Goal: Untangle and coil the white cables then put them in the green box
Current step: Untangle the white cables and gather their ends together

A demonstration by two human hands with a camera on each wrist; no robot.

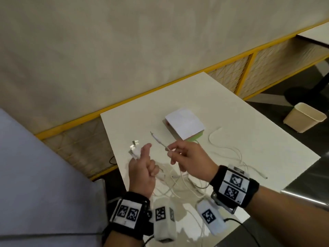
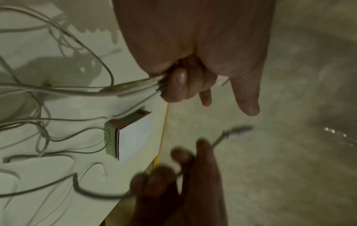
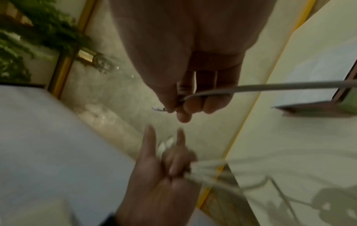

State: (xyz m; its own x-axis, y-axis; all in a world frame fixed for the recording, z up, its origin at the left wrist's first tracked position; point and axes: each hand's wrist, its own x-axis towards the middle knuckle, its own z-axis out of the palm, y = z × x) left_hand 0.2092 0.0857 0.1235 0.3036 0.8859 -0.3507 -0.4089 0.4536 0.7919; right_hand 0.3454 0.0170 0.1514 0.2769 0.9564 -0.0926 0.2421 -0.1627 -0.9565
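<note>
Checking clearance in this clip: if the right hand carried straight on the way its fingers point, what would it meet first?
Probably the left hand, which holds the USB plugs; depth is unclear, so the right hand might pass above it.

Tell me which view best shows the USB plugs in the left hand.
The head view: two USB plugs stick out past the left hand, metal ends clear against the table. The right wrist view shows them only as a white blur between the fingers. The left wrist view shows only a white sliver past the fingers.
</note>
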